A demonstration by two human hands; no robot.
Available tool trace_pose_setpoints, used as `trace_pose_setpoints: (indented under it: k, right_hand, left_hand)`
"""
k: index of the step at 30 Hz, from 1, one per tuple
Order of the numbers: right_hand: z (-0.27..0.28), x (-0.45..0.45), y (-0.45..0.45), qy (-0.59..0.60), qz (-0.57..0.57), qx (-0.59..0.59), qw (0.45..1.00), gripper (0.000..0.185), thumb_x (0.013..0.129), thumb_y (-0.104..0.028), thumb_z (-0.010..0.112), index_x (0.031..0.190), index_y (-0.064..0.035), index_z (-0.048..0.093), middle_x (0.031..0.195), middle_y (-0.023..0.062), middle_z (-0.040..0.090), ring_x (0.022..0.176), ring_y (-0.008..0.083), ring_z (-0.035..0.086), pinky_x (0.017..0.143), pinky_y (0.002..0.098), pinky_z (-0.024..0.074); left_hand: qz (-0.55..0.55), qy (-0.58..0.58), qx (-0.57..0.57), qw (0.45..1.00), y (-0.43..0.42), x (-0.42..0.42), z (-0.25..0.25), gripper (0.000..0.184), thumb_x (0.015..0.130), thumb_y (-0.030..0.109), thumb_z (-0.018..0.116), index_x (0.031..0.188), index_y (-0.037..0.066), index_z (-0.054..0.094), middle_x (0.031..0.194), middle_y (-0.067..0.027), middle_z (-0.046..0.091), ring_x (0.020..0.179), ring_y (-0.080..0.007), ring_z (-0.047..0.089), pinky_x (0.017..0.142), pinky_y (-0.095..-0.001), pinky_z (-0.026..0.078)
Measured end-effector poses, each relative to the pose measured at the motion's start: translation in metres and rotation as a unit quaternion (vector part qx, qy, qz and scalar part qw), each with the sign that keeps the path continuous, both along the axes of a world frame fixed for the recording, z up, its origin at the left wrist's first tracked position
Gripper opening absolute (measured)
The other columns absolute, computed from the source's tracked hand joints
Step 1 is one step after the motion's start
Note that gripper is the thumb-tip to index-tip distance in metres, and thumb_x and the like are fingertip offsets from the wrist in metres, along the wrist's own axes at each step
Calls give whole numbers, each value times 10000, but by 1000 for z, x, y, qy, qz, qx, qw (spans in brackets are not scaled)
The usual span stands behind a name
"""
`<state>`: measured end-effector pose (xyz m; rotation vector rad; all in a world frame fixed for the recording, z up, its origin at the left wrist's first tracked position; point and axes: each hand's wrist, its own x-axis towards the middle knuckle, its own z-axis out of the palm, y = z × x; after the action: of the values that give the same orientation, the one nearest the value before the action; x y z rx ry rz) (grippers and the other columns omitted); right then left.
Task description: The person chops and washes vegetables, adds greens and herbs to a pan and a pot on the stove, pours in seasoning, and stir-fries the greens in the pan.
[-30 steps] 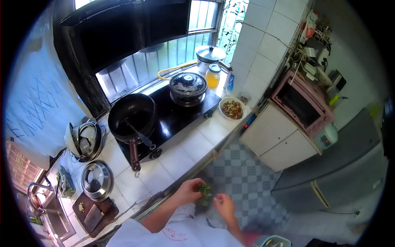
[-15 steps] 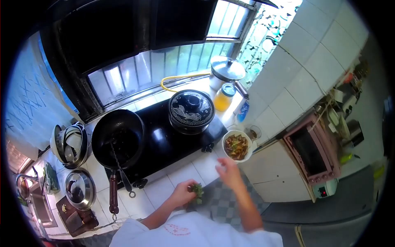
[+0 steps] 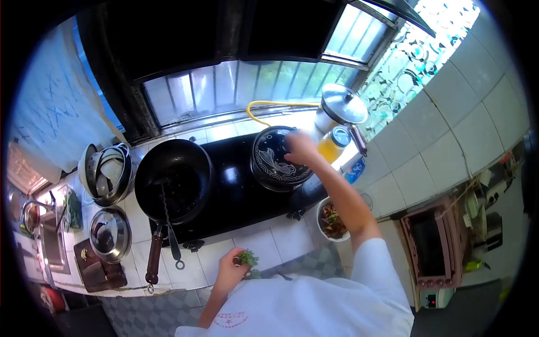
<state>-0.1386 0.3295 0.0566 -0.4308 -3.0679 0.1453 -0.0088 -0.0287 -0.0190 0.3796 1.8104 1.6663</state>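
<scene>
Left hand (image 3: pixel 230 269) grips leafy green herbs (image 3: pixel 249 259) jutting rightward, right hand (image 3: pixel 300 148) clasps black patterned pot lid (image 3: pixel 272 157) beneath it

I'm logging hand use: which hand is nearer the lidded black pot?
Right. The right hand is at the pot's top; the left hand is apart, below-left of it in view, holding green leaves.

Daylight from the window (image 3: pixel 252 87) bleaches the back edge of the tabletop (image 3: pixel 220 133), glare spots the stove (image 3: pixel 230 175), the right hand (image 3: pixel 300 147) blurs slightly, and dark-rimmed margins curve.
</scene>
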Motion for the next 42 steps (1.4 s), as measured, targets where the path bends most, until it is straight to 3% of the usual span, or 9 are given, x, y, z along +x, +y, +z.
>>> trace_pose_setpoints:
  k: [2, 6, 19, 28, 36, 38, 40, 42]
  right_hand:
    - [-5, -21, 3, -90, -38, 12, 995, 536, 676, -309, 691, 1126, -76, 519, 1141, 185, 475, 1092, 328, 459, 904, 389, 414]
    - [-3, -39, 9, -141, -21, 9, 990, 623, 622, -337, 719, 1117, -24, 504, 1080, 193, 538, 1056, 321, 504, 888, 379, 433]
    - [-11, -42, 25, -100, 23, -35, 994, 667, 565, -398, 750, 1033, 33, 550, 1022, 214, 579, 985, 323, 560, 846, 363, 466]
    - [6, -40, 26, -176, 4, -57, 983, 660, 564, -439, 723, 994, 35, 564, 998, 185, 600, 958, 304, 579, 792, 351, 484]
    - [4, -37, 21, -131, 25, 34, 990, 822, 561, -446, 747, 1156, 28, 437, 1077, 185, 560, 1014, 301, 550, 855, 369, 445]
    - [28, -21, 6, -121, 49, 73, 989, 773, 622, -455, 705, 1182, 8, 439, 1138, 189, 532, 997, 316, 536, 833, 401, 451]
    - [55, 9, 0, 106, 147, -71, 981, 543, 732, -381, 657, 1114, -23, 515, 961, 141, 603, 804, 236, 592, 678, 343, 481]
    - [81, 44, -9, 62, 146, -400, 903, 243, 831, -224, 581, 987, -39, 591, 719, 73, 599, 574, 135, 561, 508, 265, 436]
  left_hand:
    - [44, 24, -18, 999, 1, 3, 6, 272, 682, -50, 606, 945, 11, 571, 793, -49, 608, 697, -117, 575, 605, -242, 477]
    - [95, -4, 2, 996, 7, 12, -2, 261, 681, -51, 605, 932, 10, 570, 792, -45, 611, 703, -115, 576, 608, -239, 478]
    - [150, 62, -23, 986, 30, 32, 4, 233, 691, -55, 598, 913, 8, 567, 791, -48, 617, 703, -115, 592, 597, -232, 489]
    - [177, 52, -16, 983, 37, 41, 2, 241, 697, -61, 591, 929, -3, 565, 799, -58, 615, 694, -119, 598, 590, -232, 500]
    - [184, 39, -22, 982, 50, 44, 3, 259, 695, -53, 604, 946, 3, 573, 804, -62, 613, 712, -130, 596, 616, -233, 489]
    - [181, 65, -45, 980, 50, 44, 9, 256, 697, -46, 609, 945, 5, 573, 799, -66, 612, 716, -132, 598, 619, -231, 488]
    - [160, 89, -43, 982, 51, 42, 9, 255, 699, -61, 600, 943, 3, 566, 807, -63, 611, 725, -130, 600, 610, -236, 501]
    - [189, 9, -26, 982, 54, 43, 17, 258, 699, -81, 589, 942, 2, 559, 812, -57, 606, 731, -130, 598, 598, -243, 515]
